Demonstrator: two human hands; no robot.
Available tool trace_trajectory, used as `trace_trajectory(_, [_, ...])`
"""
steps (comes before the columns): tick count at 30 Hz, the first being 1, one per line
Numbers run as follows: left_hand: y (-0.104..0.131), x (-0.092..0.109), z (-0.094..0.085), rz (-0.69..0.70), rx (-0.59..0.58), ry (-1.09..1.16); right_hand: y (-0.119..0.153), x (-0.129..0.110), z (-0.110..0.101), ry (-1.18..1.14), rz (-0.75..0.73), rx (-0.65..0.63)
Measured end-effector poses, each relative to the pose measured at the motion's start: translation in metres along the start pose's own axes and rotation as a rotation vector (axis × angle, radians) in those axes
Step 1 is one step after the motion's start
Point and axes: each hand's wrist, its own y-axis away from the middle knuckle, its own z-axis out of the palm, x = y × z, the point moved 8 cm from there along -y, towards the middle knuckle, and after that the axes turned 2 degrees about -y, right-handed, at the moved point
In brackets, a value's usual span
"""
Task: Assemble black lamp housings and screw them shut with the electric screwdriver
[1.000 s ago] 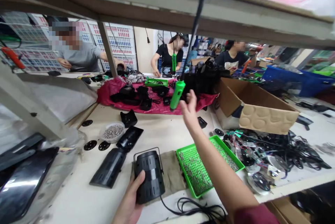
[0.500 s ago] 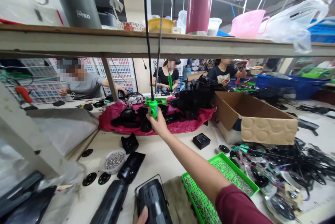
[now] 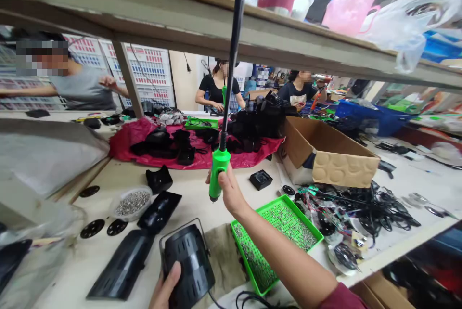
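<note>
My right hand (image 3: 231,188) is wrapped round a green electric screwdriver (image 3: 219,169) that hangs from a black cord, its tip pointing down over the table. My left hand (image 3: 168,287) grips a black slotted lamp housing (image 3: 189,263) with a wire bracket, its thumb on the near side. To the left of the housing lie a long black curved shell (image 3: 121,263) and another black shell part (image 3: 159,212). Right of it, a green basket (image 3: 236,232) holds many small screws. A round tub (image 3: 117,198) of small metal parts stands behind the shells.
An overhead shelf (image 3: 180,25) crosses above the table. Behind lie black parts on a pink sheet (image 3: 122,143) and an open cardboard box (image 3: 344,167). Tangled wires (image 3: 382,215) cover the right side. Several co-workers sit across the table.
My right hand has brought the screwdriver down and nearer, closer to the lamp housing. The housing in my left hand shows more fully now, and the view has tilted downward.
</note>
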Motion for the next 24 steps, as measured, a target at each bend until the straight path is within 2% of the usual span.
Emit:
trace_trajectory(5, [0.004, 0.007, 0.002, 0.08, 0.005, 0.017, 0.029, -0.009, -0.004, -0.184, 0.046, -0.013])
trace_trajectory(8, [0.007, 0.005, 0.001, 0.116, 0.02, 0.032, 0.04, -0.02, -0.008, -0.329, 0.042, 0.055])
trace_trajectory(11, [0.012, 0.004, 0.001, 0.168, 0.023, 0.025, 0.046, -0.028, -0.011, -0.379, 0.014, 0.14])
trace_trajectory(14, [0.015, 0.003, 0.0, 0.178, 0.036, -0.01, 0.053, -0.028, -0.009, -0.374, 0.011, 0.158])
trace_trajectory(17, [0.015, 0.003, 0.0, 0.181, 0.038, -0.033, 0.06, -0.026, -0.005, -0.322, 0.052, 0.074])
trace_trajectory(22, [0.015, 0.007, 0.004, 0.231, 0.05, -0.06, 0.067, -0.03, -0.006, -0.006, 0.152, -0.023])
trace_trajectory(24, [0.015, 0.008, 0.007, 0.237, 0.045, -0.091, 0.067, -0.036, -0.007, -0.071, 0.146, 0.006])
